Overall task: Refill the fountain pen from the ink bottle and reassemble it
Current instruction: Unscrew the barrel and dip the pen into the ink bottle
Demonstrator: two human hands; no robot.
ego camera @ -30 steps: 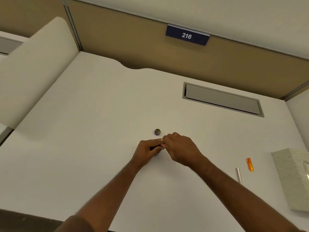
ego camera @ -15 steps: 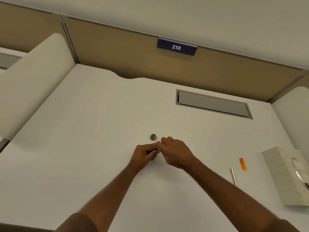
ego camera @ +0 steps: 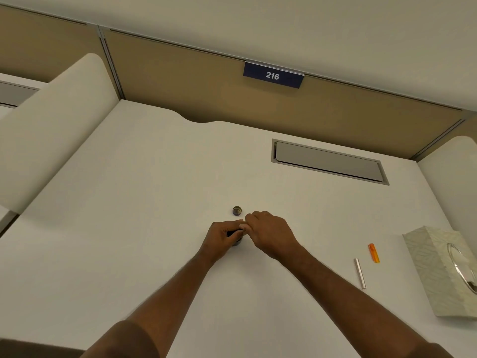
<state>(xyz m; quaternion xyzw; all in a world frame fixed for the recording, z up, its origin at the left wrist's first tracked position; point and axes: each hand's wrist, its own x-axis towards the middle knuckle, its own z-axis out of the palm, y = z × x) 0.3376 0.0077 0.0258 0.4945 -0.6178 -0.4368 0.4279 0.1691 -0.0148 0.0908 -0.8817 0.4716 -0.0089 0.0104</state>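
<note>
Ink bottle upright on worktop, near its middle, mostly hidden under both hands. Left hand curled round the bottle, steadying it. Right hand pinched at the bottle mouth on a small part, likely the pen's front section; part itself not visible. Bottle cap off, lying open side up just behind the bottle. Silver barrel and orange piece loose, well apart to the right, beside a tissue box. Main risk, as judged: tipping of the uncapped bottle through sideways pull or a loosened left grip, spilling ink. Secondary risks: drips across the worktop on withdrawal; rolling of the round barrel if nudged.
</note>
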